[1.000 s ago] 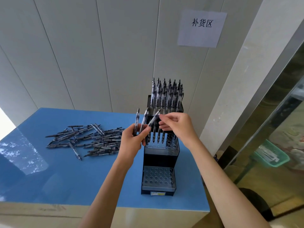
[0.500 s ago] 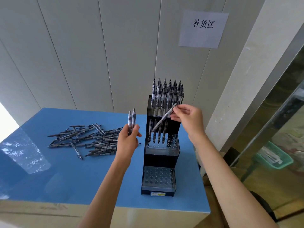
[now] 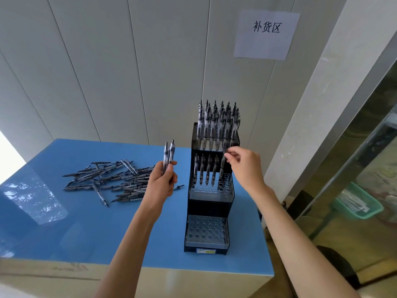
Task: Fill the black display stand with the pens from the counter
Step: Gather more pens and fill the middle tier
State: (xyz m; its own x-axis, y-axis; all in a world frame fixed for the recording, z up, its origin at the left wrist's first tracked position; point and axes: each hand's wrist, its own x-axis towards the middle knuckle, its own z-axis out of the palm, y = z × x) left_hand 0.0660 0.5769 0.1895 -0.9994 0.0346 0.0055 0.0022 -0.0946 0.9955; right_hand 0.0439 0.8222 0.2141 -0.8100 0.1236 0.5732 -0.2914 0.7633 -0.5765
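Blue counter [image 3: 86, 229] fills the lower left of the frame; black display stand [image 3: 209, 190] at centre right, top tier full, middle tier holding a back row of pens, bottom tier vacant. Loose pens [image 3: 111, 179] heaped at centre left. Left hand [image 3: 162, 186] grips two upright pens [image 3: 168, 155]; right hand [image 3: 245, 164] pinches one pen [image 3: 223, 166], upright over the middle tier's right end

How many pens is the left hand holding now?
2. Both pens stand upright, side by side, gripped in the left hand above the blue counter, left of the black display stand. The fingers may hide another.
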